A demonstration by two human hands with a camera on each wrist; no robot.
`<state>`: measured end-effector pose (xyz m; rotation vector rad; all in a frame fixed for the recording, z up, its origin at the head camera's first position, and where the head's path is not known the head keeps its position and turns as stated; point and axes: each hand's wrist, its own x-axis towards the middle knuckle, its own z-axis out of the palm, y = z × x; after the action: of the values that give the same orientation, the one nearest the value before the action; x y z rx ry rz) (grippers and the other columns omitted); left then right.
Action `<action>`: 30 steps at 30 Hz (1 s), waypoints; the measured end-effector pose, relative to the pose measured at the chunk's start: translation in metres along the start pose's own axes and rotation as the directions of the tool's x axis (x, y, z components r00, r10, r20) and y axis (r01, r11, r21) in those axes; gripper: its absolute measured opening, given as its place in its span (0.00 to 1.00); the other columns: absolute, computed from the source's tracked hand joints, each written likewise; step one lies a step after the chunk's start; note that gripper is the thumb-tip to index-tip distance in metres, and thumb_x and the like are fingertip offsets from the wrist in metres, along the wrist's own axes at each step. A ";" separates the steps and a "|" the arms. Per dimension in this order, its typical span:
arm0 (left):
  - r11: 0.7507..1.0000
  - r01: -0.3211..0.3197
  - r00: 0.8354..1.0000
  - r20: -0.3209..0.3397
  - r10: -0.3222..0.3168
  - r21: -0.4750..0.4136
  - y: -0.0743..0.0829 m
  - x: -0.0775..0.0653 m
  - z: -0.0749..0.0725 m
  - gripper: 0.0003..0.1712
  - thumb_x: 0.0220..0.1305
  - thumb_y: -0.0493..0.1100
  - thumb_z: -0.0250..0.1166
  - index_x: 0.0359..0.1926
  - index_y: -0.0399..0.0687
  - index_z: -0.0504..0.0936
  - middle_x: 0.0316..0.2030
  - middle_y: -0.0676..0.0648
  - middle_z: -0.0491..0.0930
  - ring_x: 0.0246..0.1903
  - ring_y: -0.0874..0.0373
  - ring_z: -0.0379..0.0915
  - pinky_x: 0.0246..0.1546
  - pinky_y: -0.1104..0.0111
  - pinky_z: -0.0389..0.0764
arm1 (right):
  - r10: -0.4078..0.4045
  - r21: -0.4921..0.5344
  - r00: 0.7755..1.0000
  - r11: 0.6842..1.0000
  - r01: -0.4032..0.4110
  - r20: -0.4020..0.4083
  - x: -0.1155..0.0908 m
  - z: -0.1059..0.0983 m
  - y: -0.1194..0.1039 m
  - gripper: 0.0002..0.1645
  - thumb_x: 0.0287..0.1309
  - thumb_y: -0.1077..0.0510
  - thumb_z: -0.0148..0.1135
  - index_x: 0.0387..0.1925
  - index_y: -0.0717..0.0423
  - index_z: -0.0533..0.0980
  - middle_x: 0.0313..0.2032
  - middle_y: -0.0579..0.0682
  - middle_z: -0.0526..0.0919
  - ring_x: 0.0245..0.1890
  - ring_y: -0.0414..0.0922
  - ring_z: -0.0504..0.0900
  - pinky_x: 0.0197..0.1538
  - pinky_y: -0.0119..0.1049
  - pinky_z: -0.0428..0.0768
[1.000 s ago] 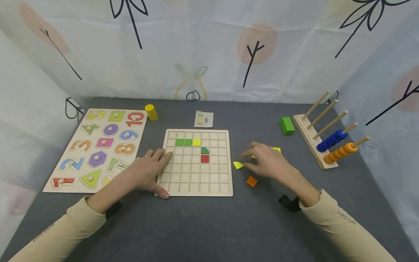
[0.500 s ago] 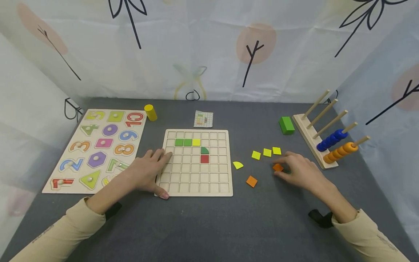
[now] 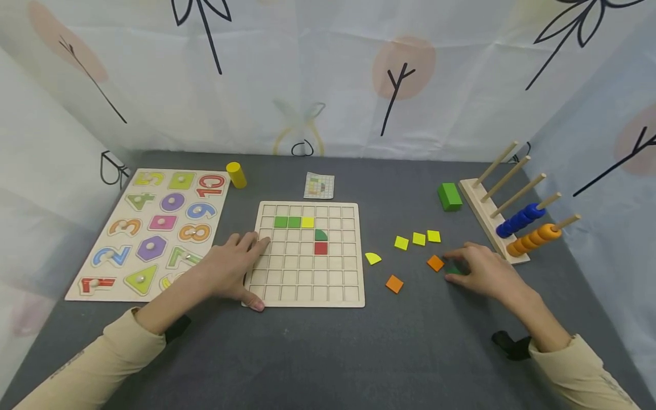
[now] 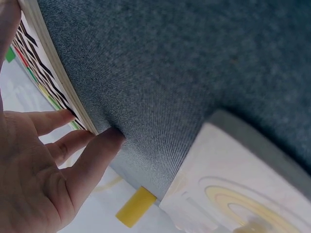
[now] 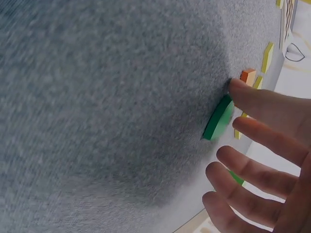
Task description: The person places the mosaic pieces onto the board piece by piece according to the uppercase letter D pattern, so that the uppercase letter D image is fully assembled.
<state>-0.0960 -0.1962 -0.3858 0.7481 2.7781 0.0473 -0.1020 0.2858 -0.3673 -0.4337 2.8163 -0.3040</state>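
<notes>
My left hand point(image 3: 233, 265) lies spread along the left edge of a wooden grid board point(image 3: 292, 279), its thumb at the lower left corner. In the left wrist view its fingertips point(image 4: 114, 138) touch the board's side point(image 4: 63, 77). Several green, yellow and red tiles point(image 3: 320, 248) sit in the grid. At the right, my right hand point(image 3: 489, 273) is low over the table, thumb and index finger apart on either side of a green tile point(image 5: 218, 119) with a curved edge. The tile lies on the table; the hand partly hides it in the head view. An orange square point(image 3: 435, 263) is beside the fingertips.
Three yellow squares point(image 3: 418, 238), a yellow quarter-round point(image 3: 373, 258) and another orange square point(image 3: 394, 284) lie right of the board. Behind them are a green block point(image 3: 449, 197) and a peg bead stand point(image 3: 494, 222). A number puzzle point(image 3: 123, 210), yellow cylinder point(image 3: 236, 175) and pattern card point(image 3: 319, 186) stand around.
My right hand has moved right, from over the yellow tiles, past the orange square, to the green tile. My left hand has stayed on the board's edge.
</notes>
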 end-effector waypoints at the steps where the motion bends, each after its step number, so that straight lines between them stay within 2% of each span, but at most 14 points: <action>1: 1.000 -0.001 1.000 -0.002 0.001 -0.002 0.000 0.000 0.000 0.78 0.32 0.82 0.75 0.76 0.39 0.61 0.69 0.33 0.66 0.61 0.35 0.69 0.44 0.44 0.82 | 0.001 0.002 1.000 1.000 -0.001 0.003 0.000 0.000 0.001 0.25 0.53 0.56 0.77 0.51 0.63 0.85 0.35 0.54 0.84 0.30 0.43 0.75 0.30 0.37 0.72; 7: 1.000 -0.004 1.000 -0.005 0.004 -0.005 0.000 0.000 0.000 0.78 0.32 0.82 0.75 0.76 0.39 0.61 0.68 0.33 0.67 0.61 0.35 0.69 0.44 0.44 0.82 | 0.048 0.026 0.998 0.998 -0.049 0.031 -0.003 -0.002 0.003 0.23 0.52 0.58 0.78 0.48 0.66 0.85 0.40 0.59 0.88 0.35 0.49 0.84 0.37 0.48 0.81; 12: 1.000 -0.005 1.000 -0.006 0.005 -0.004 0.000 0.000 0.000 0.79 0.31 0.83 0.74 0.76 0.39 0.61 0.68 0.33 0.67 0.61 0.35 0.69 0.42 0.45 0.82 | 0.100 0.066 0.994 0.992 -0.103 0.051 -0.002 -0.003 0.003 0.18 0.53 0.60 0.77 0.43 0.67 0.86 0.36 0.59 0.89 0.34 0.49 0.86 0.38 0.48 0.83; 15: 1.000 -0.005 1.000 -0.007 0.005 -0.003 0.000 -0.001 -0.001 0.79 0.31 0.82 0.75 0.76 0.39 0.61 0.68 0.34 0.67 0.61 0.36 0.69 0.41 0.46 0.82 | 0.083 0.088 0.994 0.992 -0.089 0.071 -0.002 -0.005 0.002 0.16 0.53 0.63 0.76 0.42 0.68 0.86 0.37 0.61 0.89 0.35 0.52 0.87 0.39 0.49 0.84; 20: 1.000 -0.008 1.000 -0.013 0.008 -0.004 -0.001 0.000 0.001 0.78 0.31 0.83 0.75 0.76 0.38 0.61 0.68 0.33 0.67 0.61 0.36 0.69 0.41 0.46 0.82 | 0.056 0.098 0.996 0.993 -0.063 0.071 -0.001 -0.004 0.000 0.20 0.52 0.64 0.77 0.47 0.69 0.84 0.43 0.65 0.89 0.41 0.57 0.88 0.44 0.53 0.84; 25: 1.000 -0.006 1.000 -0.016 0.005 -0.009 0.000 0.000 0.001 0.79 0.31 0.83 0.74 0.75 0.38 0.62 0.68 0.33 0.68 0.60 0.35 0.70 0.40 0.45 0.82 | 0.116 0.069 0.993 0.991 -0.118 0.034 -0.003 0.001 -0.001 0.21 0.52 0.55 0.78 0.43 0.66 0.84 0.35 0.59 0.87 0.33 0.48 0.83 0.37 0.48 0.81; 30: 1.000 -0.003 1.000 -0.020 0.003 -0.004 0.001 0.000 0.002 0.79 0.30 0.83 0.74 0.75 0.39 0.63 0.67 0.33 0.68 0.60 0.35 0.70 0.40 0.45 0.82 | 0.123 0.077 0.992 0.989 -0.125 0.025 -0.005 0.001 -0.001 0.17 0.54 0.55 0.77 0.39 0.65 0.84 0.31 0.55 0.83 0.29 0.44 0.78 0.34 0.44 0.78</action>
<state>-0.0954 -0.1955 -0.3872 0.7550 2.7954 0.0614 -0.0972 0.2860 -0.3672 -0.2422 2.7852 -0.3804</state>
